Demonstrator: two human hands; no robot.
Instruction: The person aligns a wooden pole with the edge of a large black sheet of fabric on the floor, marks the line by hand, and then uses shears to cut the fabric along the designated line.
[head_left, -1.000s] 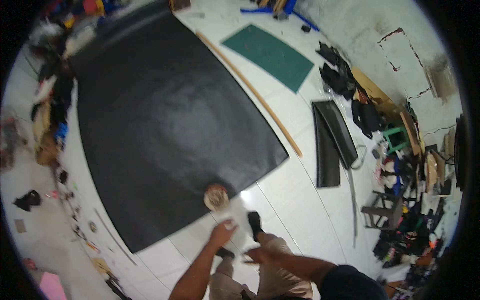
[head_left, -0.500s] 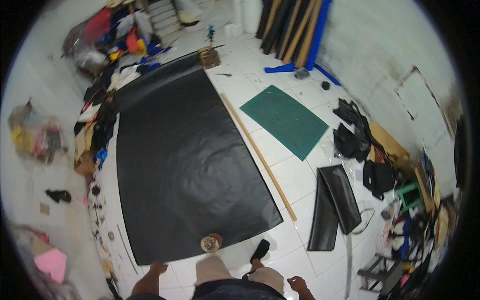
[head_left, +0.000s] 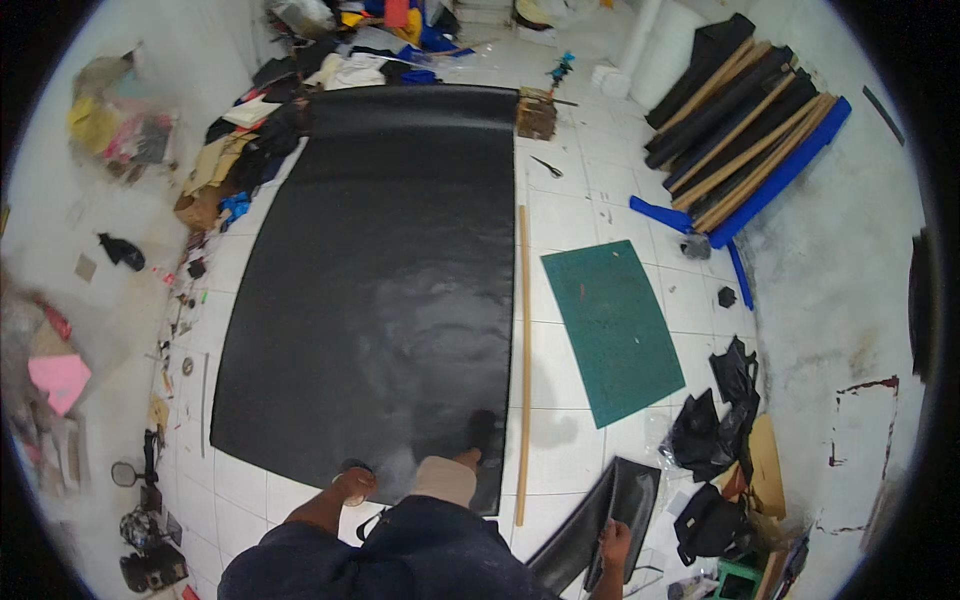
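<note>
A large black sheet (head_left: 370,280), smooth like leatherette, lies spread on the floor, its far end partly rolled. At its near edge my left hand (head_left: 355,483) is closed on a small round block with a pale rim, mostly hidden under the fingers. My right hand (head_left: 615,542) has its fingers curled, over a folded length of black sheet (head_left: 632,490) at the lower right. Whether it grips this material I cannot tell. My bent knee (head_left: 445,480) and a black-socked foot (head_left: 487,430) are on the large sheet's near right corner.
A long wooden stick (head_left: 523,370) lies along the sheet's right edge, beside a green cutting mat (head_left: 612,330). Scissors (head_left: 547,166) and a brown block (head_left: 536,115) sit farther off. Rolls of material (head_left: 740,120) lean at the far right wall. Black bags (head_left: 715,520) and scraps line the sides.
My view has turned right and my body has moved onto the large sheet's near edge. The left hand has reached the round block; the right hand is now over the folded sheet.
</note>
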